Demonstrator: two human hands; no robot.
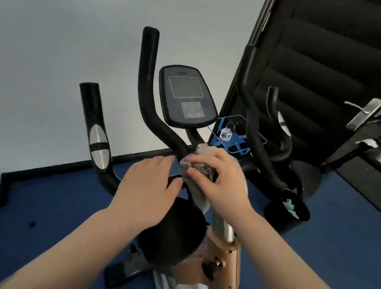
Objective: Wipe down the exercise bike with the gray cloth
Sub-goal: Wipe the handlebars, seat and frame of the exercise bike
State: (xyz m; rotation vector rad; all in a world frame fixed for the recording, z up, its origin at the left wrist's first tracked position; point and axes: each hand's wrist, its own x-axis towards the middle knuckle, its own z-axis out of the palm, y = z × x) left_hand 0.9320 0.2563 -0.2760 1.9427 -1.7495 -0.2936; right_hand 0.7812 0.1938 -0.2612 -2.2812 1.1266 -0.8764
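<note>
At frame centre the right hand (219, 174) gripped the gray cloth (197, 181), wrapped round the bike (219, 254) stem below the console (187, 96). The left hand (146, 187) lay beside it, fingers nearly straight, seemingly touching the handlebar (151, 103).

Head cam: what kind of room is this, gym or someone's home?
Probably a small workout room; gym or home, I can't tell. An exercise bike with a console stands on blue carpet, and what looks like a folded treadmill leans by the wall next to a door handle.
</note>
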